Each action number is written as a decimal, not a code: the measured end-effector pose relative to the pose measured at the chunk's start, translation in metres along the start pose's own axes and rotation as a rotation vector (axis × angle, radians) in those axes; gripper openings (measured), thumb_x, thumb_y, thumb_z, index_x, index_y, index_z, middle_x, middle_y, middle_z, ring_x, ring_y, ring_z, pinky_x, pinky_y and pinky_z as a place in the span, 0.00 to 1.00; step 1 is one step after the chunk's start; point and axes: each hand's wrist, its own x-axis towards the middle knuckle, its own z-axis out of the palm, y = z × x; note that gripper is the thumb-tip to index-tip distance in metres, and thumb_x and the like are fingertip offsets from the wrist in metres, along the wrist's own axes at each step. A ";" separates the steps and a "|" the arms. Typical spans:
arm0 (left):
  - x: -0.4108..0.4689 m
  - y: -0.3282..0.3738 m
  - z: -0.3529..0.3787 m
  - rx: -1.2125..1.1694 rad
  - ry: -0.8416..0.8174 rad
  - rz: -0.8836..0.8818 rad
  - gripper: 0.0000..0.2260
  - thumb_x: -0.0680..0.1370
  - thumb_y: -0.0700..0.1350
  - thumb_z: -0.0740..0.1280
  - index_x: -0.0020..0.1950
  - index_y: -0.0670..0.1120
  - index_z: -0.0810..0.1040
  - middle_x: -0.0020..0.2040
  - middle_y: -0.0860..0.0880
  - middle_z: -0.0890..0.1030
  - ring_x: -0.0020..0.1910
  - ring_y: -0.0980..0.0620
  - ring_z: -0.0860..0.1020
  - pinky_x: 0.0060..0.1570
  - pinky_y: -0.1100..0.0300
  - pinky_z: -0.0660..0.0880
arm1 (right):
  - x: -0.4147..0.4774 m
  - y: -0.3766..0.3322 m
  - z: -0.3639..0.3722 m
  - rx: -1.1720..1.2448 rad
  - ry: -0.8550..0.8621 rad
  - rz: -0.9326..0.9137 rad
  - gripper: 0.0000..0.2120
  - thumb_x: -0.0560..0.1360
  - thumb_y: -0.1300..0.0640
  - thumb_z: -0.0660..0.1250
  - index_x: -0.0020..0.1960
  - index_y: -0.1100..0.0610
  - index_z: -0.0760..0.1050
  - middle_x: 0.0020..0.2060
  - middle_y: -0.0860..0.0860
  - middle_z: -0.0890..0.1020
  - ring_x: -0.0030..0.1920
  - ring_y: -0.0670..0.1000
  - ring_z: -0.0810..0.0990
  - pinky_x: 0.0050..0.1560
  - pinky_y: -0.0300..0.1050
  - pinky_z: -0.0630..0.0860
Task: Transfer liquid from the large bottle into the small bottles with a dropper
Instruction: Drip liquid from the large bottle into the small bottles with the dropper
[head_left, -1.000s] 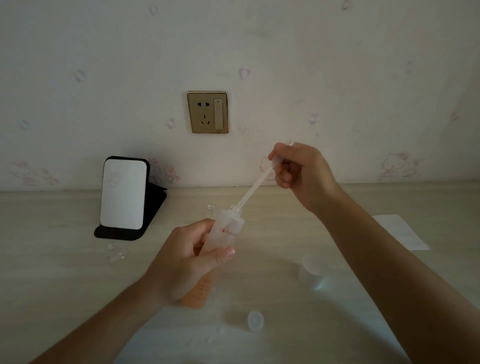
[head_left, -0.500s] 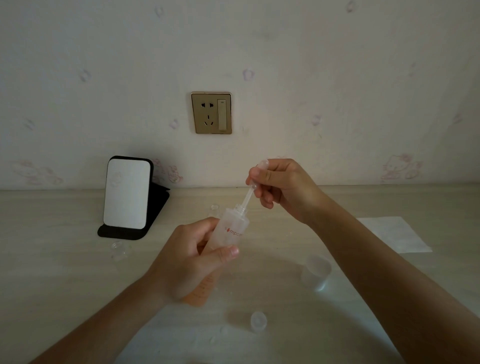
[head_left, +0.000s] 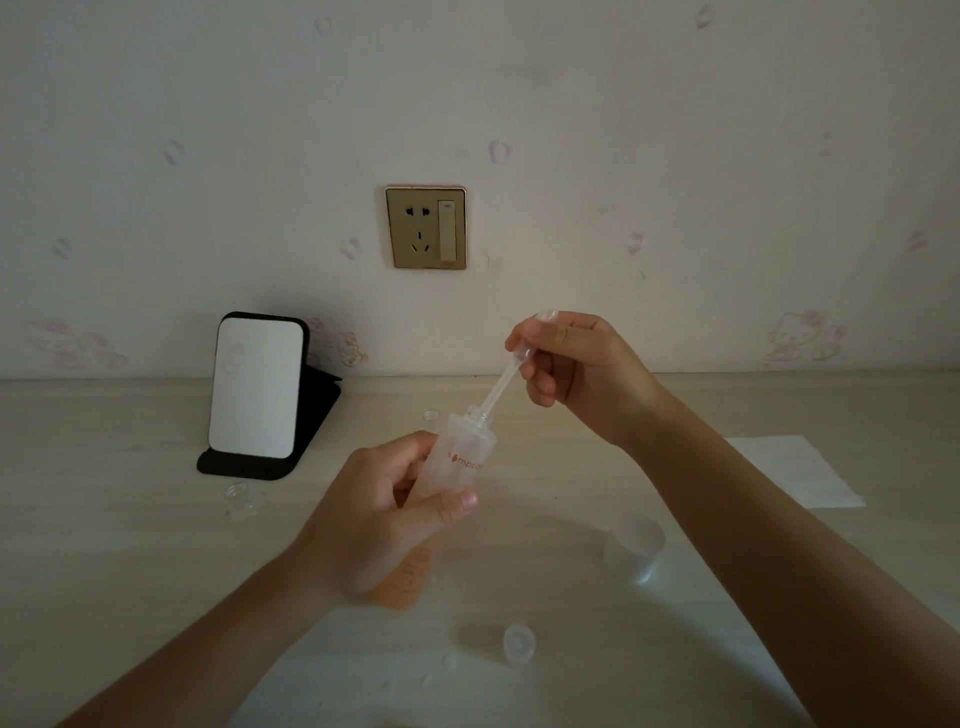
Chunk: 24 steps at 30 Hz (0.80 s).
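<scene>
Pale wood-grain table is seen across the frame, backed by a wall w/ gold square socket plate. At rear L, white rounded panel on black folding stand is propped up. At far R, white paper sheet is laid flat.

Held tilted above table centre: large frosted plastic bottle, uncapped, orange liquid in its lower part, mouth pointed up-R. It is gripped by L hand, fingers wrapped round the mid-body, thumb pressed across the front.

R hand is raised just beyond the bottle mouth. The clear plastic dropper is pinched near its bulb end btwn thumb and index, other fingers curled. The stem is angled down-L, tip inserted in the neck.

R of the bottle, frosted cylindrical cap is stood beside the R forearm. Small clear bottles are seen near the stand base; upright or lying can't be told. Another small clear vial is partly hidden just behind the big bottle. Small round frosted lid is set near the front edge.
</scene>
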 end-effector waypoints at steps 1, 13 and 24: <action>0.000 0.000 0.000 -0.003 0.001 0.000 0.10 0.72 0.60 0.75 0.50 0.60 0.84 0.41 0.49 0.86 0.39 0.50 0.85 0.39 0.60 0.79 | 0.000 0.000 -0.001 0.019 0.016 0.000 0.10 0.77 0.56 0.70 0.43 0.61 0.84 0.32 0.55 0.79 0.27 0.49 0.71 0.29 0.43 0.71; 0.002 0.002 -0.003 -0.077 0.037 -0.031 0.13 0.71 0.60 0.75 0.51 0.57 0.84 0.42 0.48 0.87 0.41 0.49 0.86 0.44 0.54 0.80 | 0.008 -0.005 -0.041 0.311 0.560 0.021 0.08 0.78 0.57 0.69 0.41 0.60 0.77 0.29 0.52 0.73 0.25 0.48 0.66 0.26 0.41 0.64; -0.007 0.000 0.021 -0.074 -0.064 0.020 0.17 0.74 0.56 0.78 0.61 0.59 0.80 0.54 0.50 0.87 0.56 0.50 0.85 0.55 0.61 0.81 | 0.013 0.006 -0.041 0.301 0.623 0.026 0.07 0.78 0.57 0.70 0.42 0.58 0.78 0.30 0.50 0.75 0.26 0.47 0.68 0.27 0.40 0.67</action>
